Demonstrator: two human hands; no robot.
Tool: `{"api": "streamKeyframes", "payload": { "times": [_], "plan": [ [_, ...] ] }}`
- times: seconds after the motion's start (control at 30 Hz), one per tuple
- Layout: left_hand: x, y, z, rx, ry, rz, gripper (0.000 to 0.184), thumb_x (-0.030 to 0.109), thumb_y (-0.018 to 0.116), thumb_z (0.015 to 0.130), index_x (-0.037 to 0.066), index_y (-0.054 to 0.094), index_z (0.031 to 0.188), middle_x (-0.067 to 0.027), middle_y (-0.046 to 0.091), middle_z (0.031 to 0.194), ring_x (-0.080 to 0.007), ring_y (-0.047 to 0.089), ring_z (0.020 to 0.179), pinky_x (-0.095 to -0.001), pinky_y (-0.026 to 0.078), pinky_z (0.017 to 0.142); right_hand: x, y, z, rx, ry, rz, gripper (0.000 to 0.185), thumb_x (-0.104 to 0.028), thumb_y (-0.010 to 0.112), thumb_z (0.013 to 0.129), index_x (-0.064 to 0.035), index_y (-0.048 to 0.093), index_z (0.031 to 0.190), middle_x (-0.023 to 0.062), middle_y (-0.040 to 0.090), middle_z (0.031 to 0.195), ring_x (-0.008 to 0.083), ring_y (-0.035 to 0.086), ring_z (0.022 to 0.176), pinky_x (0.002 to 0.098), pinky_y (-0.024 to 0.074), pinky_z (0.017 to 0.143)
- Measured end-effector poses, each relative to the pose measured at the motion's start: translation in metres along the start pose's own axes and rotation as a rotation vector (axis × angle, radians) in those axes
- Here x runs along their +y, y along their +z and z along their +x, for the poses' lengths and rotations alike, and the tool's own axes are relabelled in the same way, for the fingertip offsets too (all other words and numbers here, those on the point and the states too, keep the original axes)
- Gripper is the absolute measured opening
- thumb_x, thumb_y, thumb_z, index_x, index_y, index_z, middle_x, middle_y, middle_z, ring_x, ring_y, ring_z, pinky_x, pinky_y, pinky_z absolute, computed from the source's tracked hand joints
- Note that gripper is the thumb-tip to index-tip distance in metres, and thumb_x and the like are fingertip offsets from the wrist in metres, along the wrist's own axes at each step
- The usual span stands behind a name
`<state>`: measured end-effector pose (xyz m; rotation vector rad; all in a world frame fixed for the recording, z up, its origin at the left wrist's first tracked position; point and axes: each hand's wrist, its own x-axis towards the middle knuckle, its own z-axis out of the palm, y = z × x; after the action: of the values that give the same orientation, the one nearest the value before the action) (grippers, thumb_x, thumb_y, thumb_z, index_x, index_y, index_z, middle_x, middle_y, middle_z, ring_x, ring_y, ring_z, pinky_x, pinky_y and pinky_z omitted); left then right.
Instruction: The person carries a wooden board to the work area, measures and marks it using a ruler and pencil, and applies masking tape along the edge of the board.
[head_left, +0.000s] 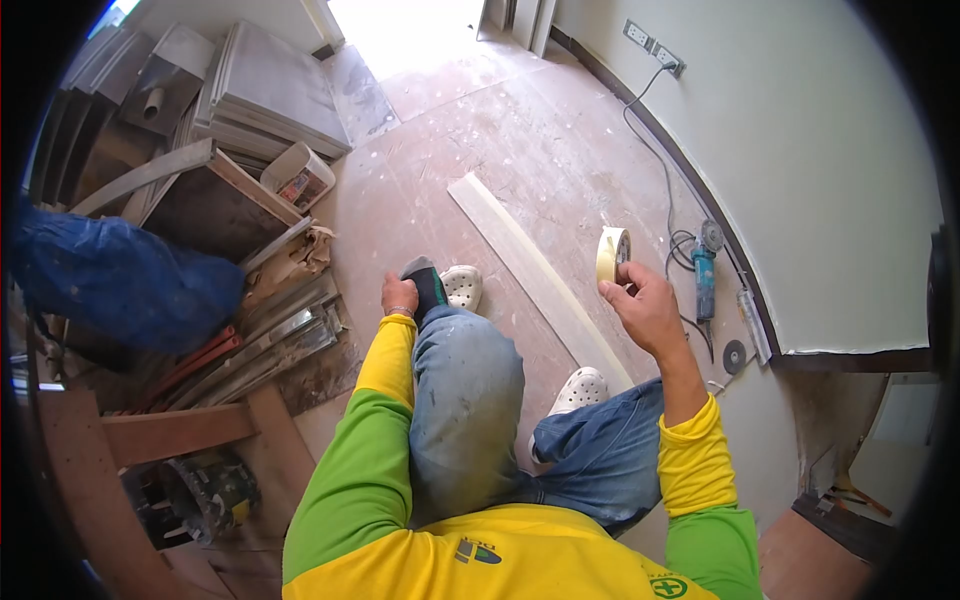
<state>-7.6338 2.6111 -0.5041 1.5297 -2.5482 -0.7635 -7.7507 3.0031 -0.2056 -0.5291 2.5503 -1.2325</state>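
In my right hand (645, 305) is a roll of masking tape (606, 254), pinched between thumb and fingers above the floor. My left hand (400, 294) is closed at the side of my left foot, against the dark sock (430, 285) with a grey toe and green marks. Its fingertips are partly hidden. That foot is out of its white clog (463, 286), which lies just beside it. The other white clog (581, 390) is on my right foot. A long pale strip of board (535, 270) lies on the floor between my feet and the tape.
A teal angle grinder (705, 275) lies by the right wall, its cord running to a wall outlet (655, 48). Near it is a dark disc (735, 357). Stacked tiles (275, 85), a white bin (298, 177), a blue bag (130, 275) and wooden frame pieces (180, 435) crowd the left.
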Motion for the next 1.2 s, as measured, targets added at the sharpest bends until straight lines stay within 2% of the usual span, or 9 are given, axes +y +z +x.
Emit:
{"api": "streamKeyframes", "payload": {
  "times": [0.2, 0.27, 0.4, 0.67, 0.8, 0.87, 1.0, 1.07, 1.2],
  "plan": [
    [-0.009, 0.014, 0.01, -0.003, -0.168, -0.081, 0.038, 0.021, 0.055, 0.081, -0.001, 0.054, 0.112, -0.0314, 0.062, 0.111, -0.0458, 0.059, 0.106, -0.0487, 0.048, 0.094, 0.003, 0.002, 0.001, -0.003, -0.019, 0.004, 0.025, -0.019, 0.07, 0.083, 0.0027, 0.067, 0.095, 0.0169, 0.066, 0.078, 0.0213, 0.062, 0.067, 0.033, 0.0493, 0.064],
    [-0.014, 0.009, 0.009, -0.026, -0.004, -0.173, 0.039, 0.022, 0.057, 0.078, -0.002, 0.056, 0.109, -0.0317, 0.061, 0.11, -0.0462, 0.059, 0.105, -0.0481, 0.048, 0.093, 0.001, 0.003, 0.001, -0.013, 0.002, 0.007, 0.025, -0.019, 0.07, 0.083, 0.0026, 0.067, 0.095, 0.0167, 0.066, 0.079, 0.0214, 0.062, 0.067, 0.033, 0.0492, 0.064],
    [-0.01, -0.001, 0.004, -0.044, -0.018, -0.206, 0.041, 0.022, 0.059, 0.075, -0.003, 0.058, 0.106, -0.0321, 0.061, 0.109, -0.0462, 0.059, 0.105, -0.0474, 0.048, 0.093, -0.003, 0.002, 0.002, -0.017, 0.013, 0.016, 0.025, -0.019, 0.07, 0.083, 0.002, 0.067, 0.095, 0.0161, 0.066, 0.079, 0.0213, 0.062, 0.067, 0.0327, 0.0489, 0.064],
    [0.001, 0.006, 0.002, -0.009, -0.055, 0.031, 0.036, 0.022, 0.054, 0.084, 0.001, 0.053, 0.113, -0.0307, 0.063, 0.108, -0.0448, 0.06, 0.105, -0.0502, 0.048, 0.093, 0.003, 0.002, 0.001, 0.002, 0.02, -0.001, 0.025, -0.019, 0.07, 0.083, 0.002, 0.067, 0.097, 0.0157, 0.066, 0.08, 0.0213, 0.062, 0.067, 0.0327, 0.0491, 0.064],
    [-0.018, 0.019, 0.011, -0.005, -0.081, 0.006, 0.038, 0.024, 0.055, 0.082, 0.001, 0.054, 0.113, -0.0308, 0.063, 0.108, -0.0452, 0.06, 0.103, -0.0493, 0.049, 0.093, -0.002, 0.002, 0.0, -0.006, 0.017, -0.003, 0.025, -0.019, 0.07, 0.083, 0.0017, 0.067, 0.097, 0.0162, 0.067, 0.081, 0.0217, 0.063, 0.067, 0.033, 0.0494, 0.064],
    [-0.033, 0.022, 0.016, 0.001, 0.086, -0.135, 0.041, 0.025, 0.057, 0.08, 0.001, 0.054, 0.114, -0.0304, 0.063, 0.106, -0.0456, 0.06, 0.1, -0.0484, 0.049, 0.092, -0.002, 0.002, 0.002, -0.019, 0.029, -0.003, 0.025, -0.019, 0.07, 0.083, 0.0017, 0.067, 0.097, 0.0164, 0.067, 0.082, 0.0218, 0.063, 0.067, 0.033, 0.0495, 0.064],
    [-0.024, 0.007, 0.007, -0.09, 0.033, -0.161, 0.045, 0.026, 0.057, 0.078, 0.0, 0.054, 0.115, -0.0295, 0.063, 0.104, -0.0457, 0.06, 0.098, -0.0475, 0.049, 0.092, -0.004, 0.002, 0.002, -0.026, 0.028, 0.004, 0.025, -0.019, 0.07, 0.084, 0.0021, 0.067, 0.097, 0.0168, 0.067, 0.084, 0.0221, 0.063, 0.068, 0.0331, 0.0497, 0.064],
    [-0.021, 0.01, 0.002, 0.067, 0.132, -0.067, 0.04, 0.025, 0.056, 0.08, 0.0, 0.054, 0.111, -0.029, 0.063, 0.104, -0.0452, 0.061, 0.099, -0.0486, 0.049, 0.092, -0.003, 0.002, 0.002, -0.022, 0.014, 0.003, 0.025, -0.019, 0.07, 0.084, 0.0022, 0.067, 0.097, 0.0169, 0.067, 0.084, 0.0222, 0.063, 0.068, 0.0331, 0.0498, 0.065],
    [-0.011, 0.014, 0.006, 0.047, -0.001, 0.055, 0.036, 0.025, 0.055, 0.082, 0.0, 0.054, 0.107, -0.0291, 0.063, 0.105, -0.0446, 0.061, 0.101, -0.0504, 0.049, 0.091, 0.001, 0.002, 0.002, -0.02, 0.009, 0.002, 0.025, -0.019, 0.07, 0.084, 0.0024, 0.067, 0.097, 0.017, 0.067, 0.083, 0.0222, 0.063, 0.068, 0.033, 0.0497, 0.065]
  ]
}}
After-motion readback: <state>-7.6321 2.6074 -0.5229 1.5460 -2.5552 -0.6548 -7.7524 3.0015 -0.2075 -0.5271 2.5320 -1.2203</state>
